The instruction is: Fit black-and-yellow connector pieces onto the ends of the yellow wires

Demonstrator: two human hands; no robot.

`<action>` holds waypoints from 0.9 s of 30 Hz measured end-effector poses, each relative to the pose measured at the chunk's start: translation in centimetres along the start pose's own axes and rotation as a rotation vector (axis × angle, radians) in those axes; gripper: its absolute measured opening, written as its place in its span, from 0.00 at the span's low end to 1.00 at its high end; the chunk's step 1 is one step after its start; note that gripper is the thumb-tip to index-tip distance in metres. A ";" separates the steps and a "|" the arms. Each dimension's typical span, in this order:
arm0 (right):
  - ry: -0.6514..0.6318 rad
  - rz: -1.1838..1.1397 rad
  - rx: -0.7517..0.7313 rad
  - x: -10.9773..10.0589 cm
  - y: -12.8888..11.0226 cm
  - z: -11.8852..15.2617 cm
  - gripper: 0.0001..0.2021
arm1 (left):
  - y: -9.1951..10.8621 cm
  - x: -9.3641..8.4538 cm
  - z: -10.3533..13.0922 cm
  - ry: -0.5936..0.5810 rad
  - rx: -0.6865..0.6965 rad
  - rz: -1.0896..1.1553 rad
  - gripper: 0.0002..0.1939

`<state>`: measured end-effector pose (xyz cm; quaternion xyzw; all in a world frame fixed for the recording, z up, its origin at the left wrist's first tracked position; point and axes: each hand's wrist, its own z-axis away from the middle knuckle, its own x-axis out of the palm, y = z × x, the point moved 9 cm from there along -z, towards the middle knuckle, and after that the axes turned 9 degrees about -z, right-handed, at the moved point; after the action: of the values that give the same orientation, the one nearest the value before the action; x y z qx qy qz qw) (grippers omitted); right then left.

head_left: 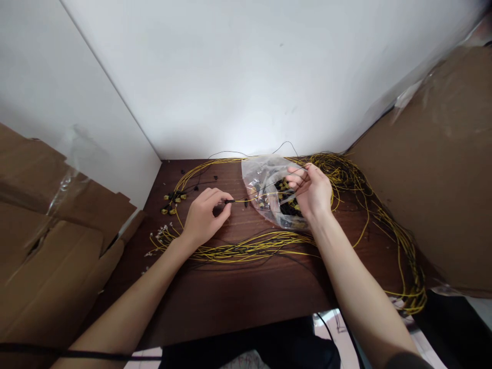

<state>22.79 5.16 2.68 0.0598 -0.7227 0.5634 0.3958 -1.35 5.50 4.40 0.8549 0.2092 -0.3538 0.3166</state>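
Note:
My left hand (pixel 205 215) pinches a small black connector (pixel 229 201) between thumb and fingertips, over the middle of the brown table. From it a yellow wire and a black wire run right toward my right hand (pixel 314 192). That hand is turned palm up, its thumb and index finger together on the thin black wire (pixel 298 170), the other fingers loosely curled. Beneath and beside it lies a clear plastic bag (pixel 261 177) with black and yellow connectors inside. A long bundle of yellow and black wires (pixel 249 248) stretches across the table in front of both hands.
Yellow-and-black connectors (pixel 175 197) lie at the left of the brown table (pixel 238 292), above white-tipped wire ends (pixel 163 233). A tangled wire coil (pixel 338 171) sits at the back right, its strands trailing down the right edge. Cardboard (pixel 438 154) flanks both sides; a white wall (pixel 238 77) stands behind.

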 end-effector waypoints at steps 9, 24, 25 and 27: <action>0.175 -0.090 -0.121 -1.9 -1.5 -0.3 0.05 | -0.2 0.1 0.0 0.003 -0.015 0.009 0.05; -0.323 1.056 -0.650 4.6 -2.3 3.0 0.12 | -0.3 0.2 0.1 -0.010 -0.033 0.026 0.05; -0.337 1.123 -0.669 4.9 -2.2 3.3 0.12 | -0.3 0.2 0.1 -0.011 -0.032 0.025 0.05; -0.351 1.213 -0.692 5.1 -1.9 3.5 0.12 | -0.2 0.2 0.1 -0.013 -0.031 0.026 0.05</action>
<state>18.59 3.31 7.19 -0.3912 -0.8188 0.4047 -0.1126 -1.37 5.65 4.10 0.8501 0.2016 -0.3521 0.3358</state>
